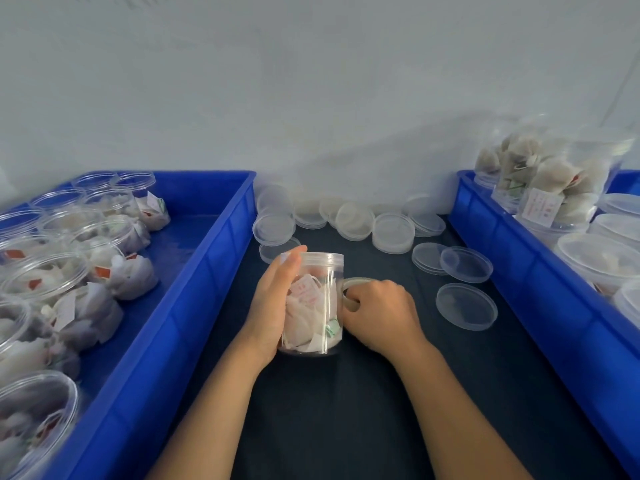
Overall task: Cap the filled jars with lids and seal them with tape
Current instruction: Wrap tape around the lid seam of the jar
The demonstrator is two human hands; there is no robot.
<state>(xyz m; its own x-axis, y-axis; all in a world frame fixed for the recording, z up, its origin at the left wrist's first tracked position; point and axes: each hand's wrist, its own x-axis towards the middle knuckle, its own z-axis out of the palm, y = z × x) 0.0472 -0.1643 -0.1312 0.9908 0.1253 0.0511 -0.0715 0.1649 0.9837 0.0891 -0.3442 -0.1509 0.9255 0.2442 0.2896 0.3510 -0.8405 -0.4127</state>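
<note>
gripping the light, slippery clear jar (311, 303) at nine o'clock, left hand (273, 306) fingers wrap its stiff wall while right hand (377, 313) fingers hook the tape roll (349, 289) at three o'clock.

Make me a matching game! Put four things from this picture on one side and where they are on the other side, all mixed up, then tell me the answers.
Things:
1. Clear plastic jar with a lid on, filled with white tea bags
2. Roll of clear tape
3. Loose clear round lids
4. Open uncapped filled jars

Places:
A. In the blue plastic bin on the left
B. Held by the right hand
C. Lying on the dark table
D. Gripped by the left hand

Pairs: 1-D, 2-B, 3-C, 4-A
</note>
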